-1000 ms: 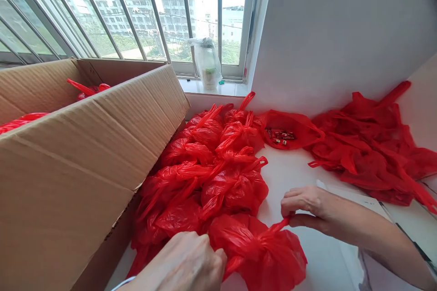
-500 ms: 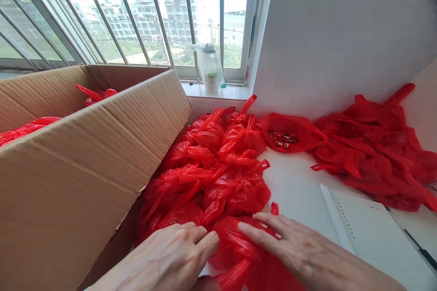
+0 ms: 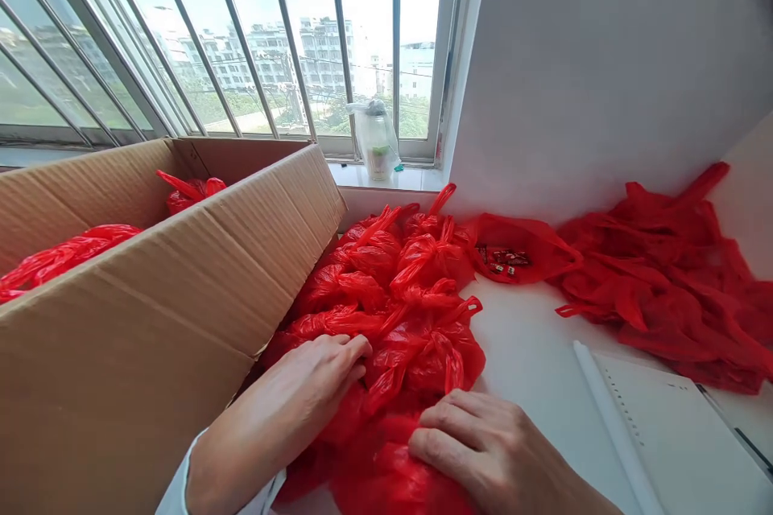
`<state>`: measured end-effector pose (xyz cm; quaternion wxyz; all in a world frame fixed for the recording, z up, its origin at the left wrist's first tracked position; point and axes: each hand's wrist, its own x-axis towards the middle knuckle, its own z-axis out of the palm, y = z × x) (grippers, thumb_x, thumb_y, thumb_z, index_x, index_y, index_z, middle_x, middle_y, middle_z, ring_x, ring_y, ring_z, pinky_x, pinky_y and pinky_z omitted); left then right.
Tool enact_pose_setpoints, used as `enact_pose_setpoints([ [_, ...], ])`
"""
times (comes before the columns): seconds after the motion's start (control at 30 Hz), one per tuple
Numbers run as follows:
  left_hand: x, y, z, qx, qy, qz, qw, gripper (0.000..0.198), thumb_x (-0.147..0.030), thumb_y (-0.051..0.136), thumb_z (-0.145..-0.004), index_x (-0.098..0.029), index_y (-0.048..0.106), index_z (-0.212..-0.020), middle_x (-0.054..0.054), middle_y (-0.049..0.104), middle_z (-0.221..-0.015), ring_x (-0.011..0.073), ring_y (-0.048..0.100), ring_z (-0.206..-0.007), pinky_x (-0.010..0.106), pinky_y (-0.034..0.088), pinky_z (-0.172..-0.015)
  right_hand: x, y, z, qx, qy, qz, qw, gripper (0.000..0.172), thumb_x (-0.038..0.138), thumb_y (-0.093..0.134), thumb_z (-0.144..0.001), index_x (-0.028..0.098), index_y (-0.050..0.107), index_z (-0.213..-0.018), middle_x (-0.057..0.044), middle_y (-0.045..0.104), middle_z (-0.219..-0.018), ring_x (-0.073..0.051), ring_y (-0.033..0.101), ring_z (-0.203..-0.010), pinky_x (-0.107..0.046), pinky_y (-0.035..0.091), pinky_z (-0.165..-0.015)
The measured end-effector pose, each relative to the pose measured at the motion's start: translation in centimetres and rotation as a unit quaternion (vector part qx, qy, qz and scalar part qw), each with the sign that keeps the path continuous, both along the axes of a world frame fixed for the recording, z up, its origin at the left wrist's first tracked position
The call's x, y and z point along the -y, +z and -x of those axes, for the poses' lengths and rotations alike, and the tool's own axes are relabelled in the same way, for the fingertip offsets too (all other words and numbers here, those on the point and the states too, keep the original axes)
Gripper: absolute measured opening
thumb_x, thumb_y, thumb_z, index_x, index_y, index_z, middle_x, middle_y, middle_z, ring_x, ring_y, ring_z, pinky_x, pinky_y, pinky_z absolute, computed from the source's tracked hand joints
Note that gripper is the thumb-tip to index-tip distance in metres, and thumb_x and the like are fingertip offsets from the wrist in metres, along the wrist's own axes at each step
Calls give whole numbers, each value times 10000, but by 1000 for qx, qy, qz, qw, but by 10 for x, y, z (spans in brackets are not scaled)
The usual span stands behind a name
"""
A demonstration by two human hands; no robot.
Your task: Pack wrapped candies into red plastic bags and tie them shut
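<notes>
Indoors, red bags [image 3: 386, 302] crowd a white windowside surface [image 3: 525, 346].

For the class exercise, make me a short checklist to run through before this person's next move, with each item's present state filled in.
1. Right hand touching the nearest red bag: ok.
2. Left hand gripping a bag: cannot tell; it lies over the tied red bags, fingertips hidden.
3. Nearest red bag knotted: cannot tell; it is blurred and partly covered.
4. Red bag by the wall closed: not ok; it gapes, showing small packets inside.
5. Cardboard box open at the top: ok; red bags show inside.
6. Notebook clear of both hands: ok; it lies to their right.
</notes>
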<state>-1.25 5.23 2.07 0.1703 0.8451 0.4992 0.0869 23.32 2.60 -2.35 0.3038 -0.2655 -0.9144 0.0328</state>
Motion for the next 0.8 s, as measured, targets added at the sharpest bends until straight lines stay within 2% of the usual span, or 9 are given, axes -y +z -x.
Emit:
enact_pose_setpoints([
  [0.1,5,3,2,-33,-1,5,999,381,-136,345,-926,-203,589,-1210,81,649,-1260,228,579,-1178,381,451,-1025,0,-20,6,34,-31,-54,997,264,323,388,-1003,214,612,-1089,-49,715,-906,-200,656,-771,-325,534,-693],
  [0.2,7,4,4,-15,7,-9,1000,357,-165,391,-934,-223,580,-1231,67,646,-1262,214,578,-1178,356,454,-1024,4,-38,2,35,-50,-99,993,368,387,415,-984,290,501,-1329,-70,691,-1155,-293,635,-1035,-490,530,-850],
  [0.27,5,3,5,-4,14,-19,1000,315,-219,423,-949,-240,584,-1219,56,664,-1209,207,606,-1113,351,466,-997,7,-44,-2,38,-71,-111,991,422,377,418,-981,337,430,-1401,-70,667,-1217,-322,611,-1097,-536,520,-866],
  [0.37,-4,3,4,-30,19,0,999,245,-267,474,-938,-223,622,-1128,54,683,-1104,223,623,-1021,364,482,-936,11,-50,-2,104,-53,-81,990,495,449,456,-960,361,365,-1439,-80,666,-1219,-320,648,-1048,-480,560,-796],
  [0.43,-12,4,1,-73,22,46,996,202,-248,524,-902,-204,639,-1063,55,685,-1052,237,617,-984,370,481,-896,14,-54,2,160,-25,-18,987,502,443,517,-936,330,392,-1409,-74,687,-1168,-286,690,-950,-414,579,-746],
  [0.53,-24,4,-2,-120,39,99,987,278,-184,591,-826,-171,631,-1101,78,673,-1074,270,587,-1025,405,452,-918,16,-59,8,212,-29,75,974,305,246,626,-869,259,538,-1161,-31,712,-1048,-246,709,-833,-354,574,-693],
  [0.6,-30,3,-3,-125,49,108,985,392,-142,603,-789,-139,608,-1180,106,658,-1130,290,567,-1084,428,433,-959,15,-58,6,214,-40,85,972,244,128,633,-819,232,544,-1021,-20,710,-1032,-241,699,-855,-333,556,-687],
  [0.7,-34,0,-3,-117,53,111,985,536,-107,607,-760,-121,555,-1293,130,622,-1228,287,539,-1169,420,406,-1023,11,-45,-4,178,-39,62,981,323,60,598,-772,212,515,-1046,-31,699,-1072,-216,675,-903,-299,516,-706],
  [0.8,-36,-2,-3,-109,53,111,986,650,-86,616,-735,-150,500,-1372,130,580,-1308,279,516,-1226,411,389,-1059,3,-27,-11,164,-53,63,983,303,0,554,-707,224,482,-897,13,675,-855,-170,630,-689,-275,415,-541],
])
